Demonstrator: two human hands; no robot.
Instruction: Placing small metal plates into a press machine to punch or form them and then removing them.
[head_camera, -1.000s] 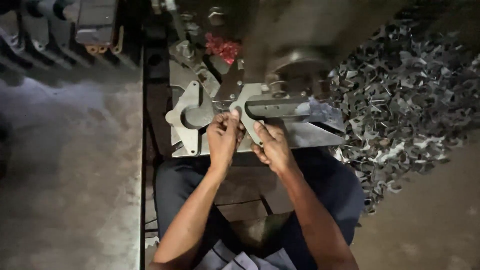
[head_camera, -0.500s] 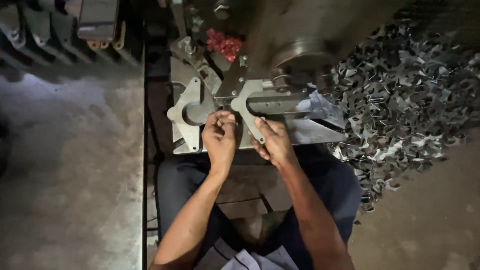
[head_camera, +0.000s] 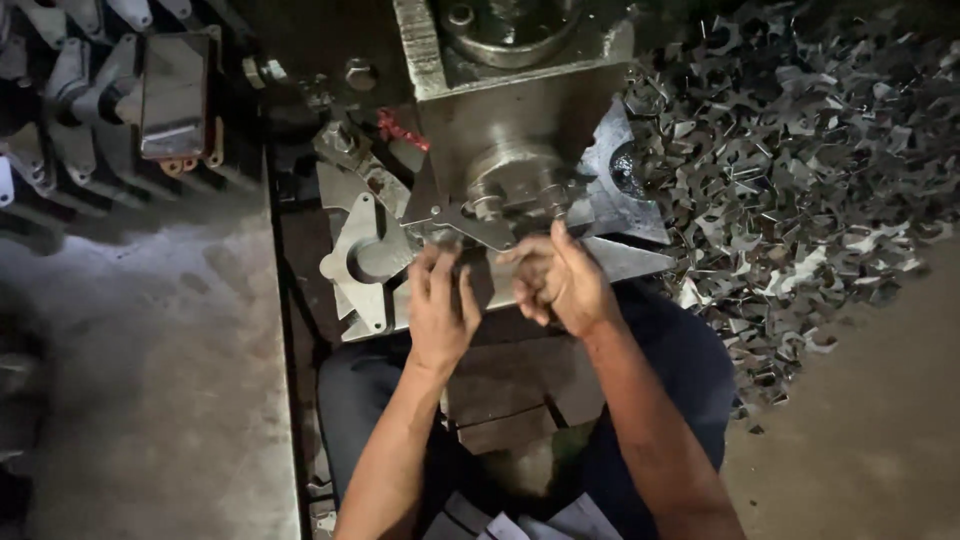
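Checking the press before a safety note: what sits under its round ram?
Under the round ram lies a flat metal blank, with the left hand and right hand at it. The die surface below is covered.

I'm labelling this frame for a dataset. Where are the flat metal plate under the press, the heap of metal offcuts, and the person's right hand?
flat metal plate (head_camera: 478, 226), head view, on its middle just above the fingers.
heap of metal offcuts (head_camera: 800, 170), head view, on the middle of the pile.
right hand (head_camera: 562, 283), head view, on the back of the hand.
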